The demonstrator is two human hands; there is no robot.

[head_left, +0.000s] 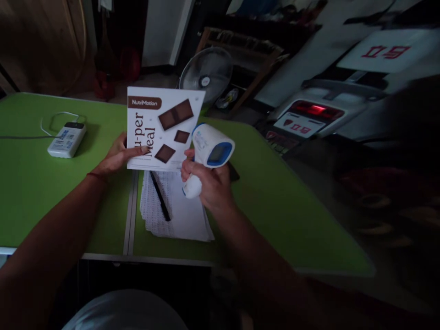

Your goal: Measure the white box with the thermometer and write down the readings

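Note:
My left hand (pixel 118 153) grips the left edge of a white NutriMotion box (pixel 140 123), its thumb lying across the front. Brown chocolate-like pieces and the words "-per Meal" are printed on it, turned partly sideways. In my right hand (pixel 216 183) is a white and blue infrared thermometer (pixel 206 142), fingers wrapped round its handle. Its small screen faces back toward me, and its front end is close to the box's right side. Beneath both lies a stack of papers (pixel 187 217) with a black pen (pixel 160 196) on top.
The green folding table (pixel 275 206) has a seam left of the papers. A white power bank (pixel 68 140) with cables lies at the left. Behind my right hand is a partly hidden dark object (pixel 234 173). Beyond the table stand a fan (pixel 206 68) and a scooter (pixel 312 110).

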